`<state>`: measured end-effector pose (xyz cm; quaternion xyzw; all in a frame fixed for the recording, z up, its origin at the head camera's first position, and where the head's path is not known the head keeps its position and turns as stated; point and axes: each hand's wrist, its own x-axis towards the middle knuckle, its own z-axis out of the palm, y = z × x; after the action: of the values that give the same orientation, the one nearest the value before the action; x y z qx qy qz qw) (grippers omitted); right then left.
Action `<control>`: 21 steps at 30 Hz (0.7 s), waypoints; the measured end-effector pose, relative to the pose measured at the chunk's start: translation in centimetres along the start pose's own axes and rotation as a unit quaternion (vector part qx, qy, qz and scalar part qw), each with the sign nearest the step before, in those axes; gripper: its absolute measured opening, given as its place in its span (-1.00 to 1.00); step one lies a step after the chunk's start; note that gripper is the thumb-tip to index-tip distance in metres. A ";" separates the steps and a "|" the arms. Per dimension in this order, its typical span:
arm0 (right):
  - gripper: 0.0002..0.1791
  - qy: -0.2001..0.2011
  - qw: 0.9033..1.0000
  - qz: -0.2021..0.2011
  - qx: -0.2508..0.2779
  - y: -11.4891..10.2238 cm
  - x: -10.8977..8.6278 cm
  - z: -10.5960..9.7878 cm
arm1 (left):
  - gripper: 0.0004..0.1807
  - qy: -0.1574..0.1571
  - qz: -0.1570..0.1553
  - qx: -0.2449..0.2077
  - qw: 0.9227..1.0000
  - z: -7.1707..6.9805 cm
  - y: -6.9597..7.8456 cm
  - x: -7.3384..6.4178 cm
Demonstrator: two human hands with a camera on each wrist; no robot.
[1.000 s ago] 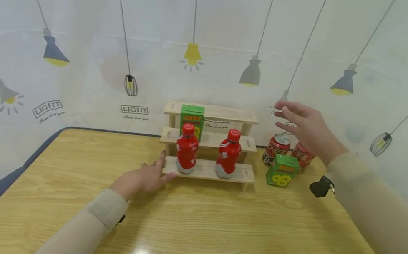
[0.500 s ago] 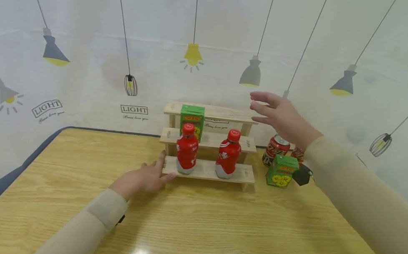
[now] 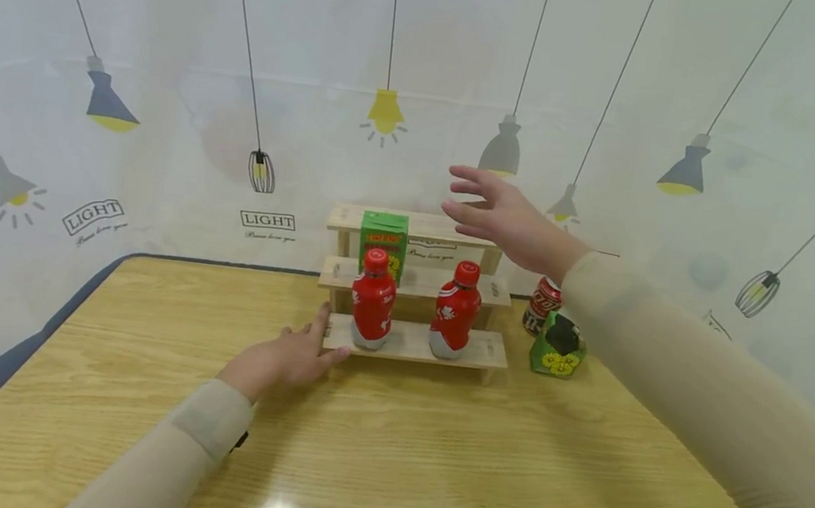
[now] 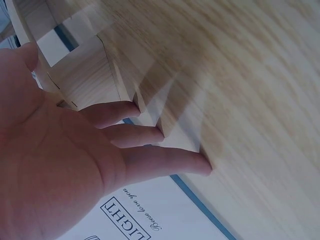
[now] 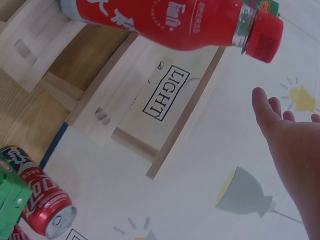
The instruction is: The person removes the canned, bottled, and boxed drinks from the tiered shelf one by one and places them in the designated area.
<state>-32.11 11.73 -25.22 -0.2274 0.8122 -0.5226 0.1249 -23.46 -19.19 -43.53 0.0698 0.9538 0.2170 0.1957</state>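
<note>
A three-step wooden shelf rack [image 3: 408, 340] stands at the back of the table. Two red bottles with red caps are on its lowest step, the left bottle [image 3: 373, 305] and the right bottle [image 3: 456, 318]. Behind the left one, a green carton [image 3: 385, 230] with yellow flowers stands on the middle step. My left hand [image 3: 290, 360] rests at the rack's left end, thumb by the front edge; in the left wrist view its straight fingertips [image 4: 205, 164] touch the tabletop. My right hand [image 3: 505, 217], holding nothing, hovers above the right bottle with fingers loosely extended.
Right of the rack, a red drink can [image 3: 541, 304] stands behind another green carton [image 3: 557, 359]; my right forearm partly hides them. The right wrist view shows an edge of a second red can [image 5: 19, 234]. A lamp-printed wall cloth [image 3: 186, 145] backs the table.
My right hand has moved left, from above the cans to over the rack's right half, its forearm now covering more of the cans and carton. The left hand has stayed put.
</note>
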 end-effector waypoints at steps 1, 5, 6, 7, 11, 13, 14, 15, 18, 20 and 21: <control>-0.18 -0.003 1.000 -0.001 -0.001 -0.1 0.2 0.2 | 0.08 0.000 0.000 0.000 1.000 0.0 0.0 0.0; -0.21 -0.014 1.000 -0.001 -0.017 -0.4 1.0 1.0 | 0.08 -0.002 -0.001 0.001 1.000 0.1 0.0 0.0; -0.22 -0.018 0.999 0.000 -0.026 -0.5 1.2 1.1 | 0.08 -0.003 0.000 0.000 1.000 0.1 0.0 0.0; -0.22 -0.022 0.999 0.004 -0.036 -0.5 1.4 1.2 | 0.08 -0.003 0.000 0.000 1.000 0.1 0.0 0.1; -0.24 -0.045 0.996 0.027 -0.070 -0.3 1.8 1.5 | 0.09 -0.003 0.005 0.000 1.000 0.1 0.1 0.3; -0.23 -0.060 0.994 0.038 -0.077 -0.2 2.0 1.6 | 0.10 -0.002 0.005 0.001 1.000 0.1 0.0 0.4; -0.23 -0.067 0.994 0.042 -0.080 -0.1 2.2 1.7 | 0.11 -0.002 0.004 0.002 1.000 0.1 -0.1 0.4; -0.22 -0.075 0.992 0.045 -0.086 0.0 2.3 1.7 | 0.11 -0.002 0.003 0.003 1.000 0.1 -0.1 0.5; -0.21 -0.097 0.988 0.056 -0.103 0.1 3.1 1.7 | 0.12 -0.003 -0.002 0.004 1.000 0.1 -0.3 0.6; -0.20 -0.109 0.986 0.065 -0.111 0.2 3.4 1.6 | 0.12 -0.002 -0.002 0.004 1.000 0.1 -0.3 0.6; -0.19 -0.114 0.984 0.069 -0.116 0.3 3.6 1.5 | 0.12 -0.002 -0.002 0.004 1.000 0.2 -0.3 0.6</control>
<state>-34.60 8.84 -26.05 -0.2413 0.8615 -0.3859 0.2251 -23.97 -19.28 -44.00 0.0690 0.9543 0.2129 0.1982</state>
